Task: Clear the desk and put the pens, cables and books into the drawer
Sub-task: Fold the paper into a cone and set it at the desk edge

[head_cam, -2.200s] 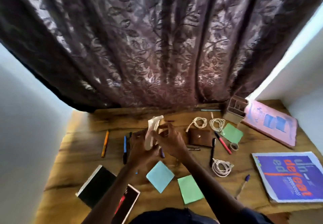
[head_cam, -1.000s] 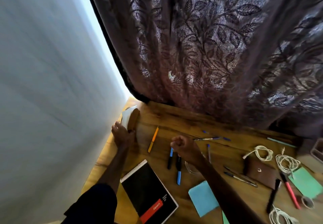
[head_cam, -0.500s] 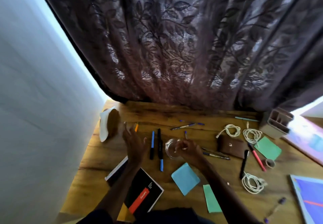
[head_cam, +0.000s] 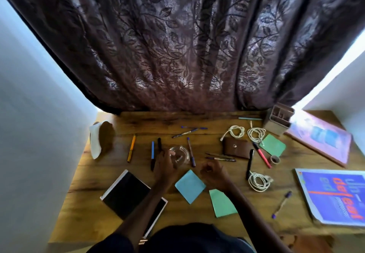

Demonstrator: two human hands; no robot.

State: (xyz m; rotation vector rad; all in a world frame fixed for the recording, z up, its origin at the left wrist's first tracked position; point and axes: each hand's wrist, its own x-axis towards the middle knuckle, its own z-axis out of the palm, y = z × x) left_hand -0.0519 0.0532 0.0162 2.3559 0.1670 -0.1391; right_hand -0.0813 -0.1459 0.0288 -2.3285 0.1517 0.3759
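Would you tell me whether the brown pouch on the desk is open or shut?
Shut: the brown pouch lies flat, its flap folded down, with the snap stud showing at its middle.

Dark leaf-patterned curtain (head_cam: pixel 177 45) behind wooden desk (head_cam: pixel 94 199), pale walls (head_cam: pixel 29 124) either side.

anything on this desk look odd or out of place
The pen holder at the back right looks empty while pens, like the orange pen, lie scattered over the desk. A clear glass dish sits among them.
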